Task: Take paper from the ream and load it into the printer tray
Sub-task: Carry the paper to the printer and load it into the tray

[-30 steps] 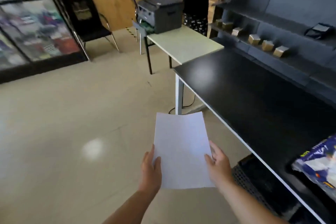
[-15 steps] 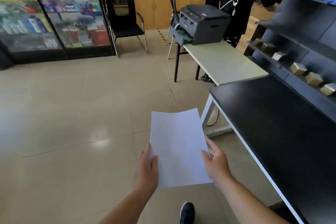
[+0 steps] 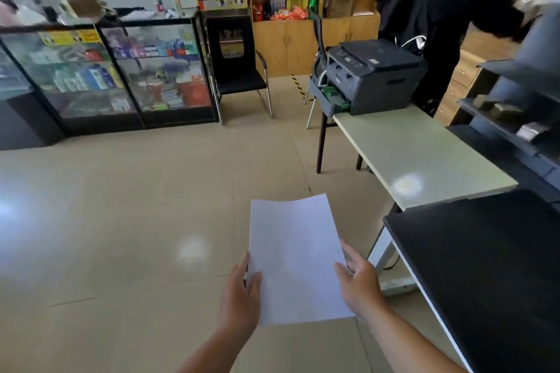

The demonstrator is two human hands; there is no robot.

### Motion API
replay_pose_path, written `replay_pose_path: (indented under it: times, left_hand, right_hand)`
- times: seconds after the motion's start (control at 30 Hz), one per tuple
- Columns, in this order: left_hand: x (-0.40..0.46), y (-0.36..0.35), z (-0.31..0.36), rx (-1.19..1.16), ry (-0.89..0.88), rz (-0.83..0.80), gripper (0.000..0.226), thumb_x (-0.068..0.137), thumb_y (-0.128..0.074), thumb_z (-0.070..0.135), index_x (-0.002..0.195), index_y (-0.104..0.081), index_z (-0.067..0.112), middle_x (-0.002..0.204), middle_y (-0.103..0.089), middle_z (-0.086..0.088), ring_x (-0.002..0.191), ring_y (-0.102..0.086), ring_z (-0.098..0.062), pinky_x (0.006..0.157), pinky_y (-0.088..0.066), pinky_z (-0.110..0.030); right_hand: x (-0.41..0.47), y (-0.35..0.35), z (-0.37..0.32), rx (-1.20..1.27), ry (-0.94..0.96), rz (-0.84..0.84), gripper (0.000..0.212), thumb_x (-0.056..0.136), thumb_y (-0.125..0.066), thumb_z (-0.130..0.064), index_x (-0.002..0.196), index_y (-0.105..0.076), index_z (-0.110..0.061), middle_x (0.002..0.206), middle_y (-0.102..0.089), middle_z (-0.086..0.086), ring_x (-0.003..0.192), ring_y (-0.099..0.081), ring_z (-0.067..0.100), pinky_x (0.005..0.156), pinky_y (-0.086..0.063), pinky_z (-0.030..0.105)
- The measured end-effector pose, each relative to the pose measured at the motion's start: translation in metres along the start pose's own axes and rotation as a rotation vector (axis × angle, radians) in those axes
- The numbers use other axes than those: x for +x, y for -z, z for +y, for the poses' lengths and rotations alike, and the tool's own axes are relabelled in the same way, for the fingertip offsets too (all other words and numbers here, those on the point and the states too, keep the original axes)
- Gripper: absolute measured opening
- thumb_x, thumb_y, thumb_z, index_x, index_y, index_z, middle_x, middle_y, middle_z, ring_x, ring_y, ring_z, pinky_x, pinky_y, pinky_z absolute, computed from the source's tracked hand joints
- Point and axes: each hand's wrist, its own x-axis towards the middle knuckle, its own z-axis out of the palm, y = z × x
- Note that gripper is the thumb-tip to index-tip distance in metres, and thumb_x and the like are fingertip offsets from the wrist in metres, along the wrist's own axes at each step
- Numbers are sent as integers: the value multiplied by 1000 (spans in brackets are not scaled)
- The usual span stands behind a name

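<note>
Fingers of both hands grip a white paper sheet by its long edges: the left hand has its thumb on top at the near left edge, and the right hand pinches the right edge, thumb on top and fingers beneath. Paper hangs over the tiled floor, its long axis running away from the person and leaning slightly right, the far short edge gently curled. Well ahead of the fingertips and to their right, a dark grey printer sits on the far end of a pale table. Its tray is pulled out toward the left; green parts show inside, and no paper is discernible there. Just right of the right hand lies a black-topped bench.
</note>
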Motion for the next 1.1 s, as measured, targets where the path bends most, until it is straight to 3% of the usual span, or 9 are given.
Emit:
replay_pose_path:
  times: [0.13, 0.27, 0.4, 0.5, 0.57, 0.9, 1.1]
  left_hand:
    - [52, -2, 22, 23, -15, 29, 47, 95, -53, 26, 139, -42, 37, 94, -57, 8, 63, -55, -1, 55, -39, -17]
    - [124, -5, 27, 58, -47, 16, 52, 95, -52, 32, 144, -37, 33, 102, -55, 16, 59, -54, -6, 57, -44, -25]
    - [208, -6, 32, 24, -49, 18, 51, 94, -55, 29, 143, -40, 34, 95, -56, 12, 55, -49, -8, 59, -48, -29]
    - [275, -2, 41, -5, -56, 7, 49, 94, -55, 26, 140, -43, 34, 96, -57, 7, 54, -46, -8, 58, -46, -26]
    - [317, 2, 49, -43, -52, -4, 47, 94, -55, 23, 139, -44, 33, 99, -57, 4, 55, -45, -9, 56, -44, -20]
    - [516, 7, 88, -43, -100, 3, 49, 92, -59, 18, 138, -47, 28, 91, -57, 6, 48, -41, -5, 51, -39, -18]
    - [616, -10, 113, -12, -64, 32, 49, 92, -58, 22, 138, -46, 32, 91, -58, 8, 51, -45, -5, 55, -42, -22]
  right_hand:
    - [62, -8, -22, 3, -1, -32, 53, 94, -50, -11, 141, -45, -34, 136, -62, -7, 125, -57, 11, 108, -44, 45]
    - [129, -25, -47, 6, 3, -37, 52, 95, -50, -6, 141, -47, -29, 131, -65, -7, 118, -62, 9, 106, -47, 44]
    - [198, -53, -71, 2, -9, -14, 51, 95, -51, -4, 139, -49, -30, 128, -67, -4, 115, -64, 11, 103, -49, 41]
    - [251, -76, -96, 25, -33, 14, 50, 95, -51, -3, 130, -51, -39, 108, -73, -13, 97, -71, 5, 77, -57, 22]
    - [283, -92, -114, 36, -37, 36, 48, 95, -51, -4, 130, -53, -37, 104, -75, -15, 91, -72, 3, 69, -54, 17]
    - [454, -149, -188, 40, -63, 70, 49, 94, -50, -4, 132, -54, -35, 106, -76, -7, 89, -73, 7, 66, -56, 20]
    - [567, -166, -213, 21, -74, 44, 50, 93, -51, -5, 134, -54, -34, 110, -75, -7, 96, -72, 10, 84, -59, 36]
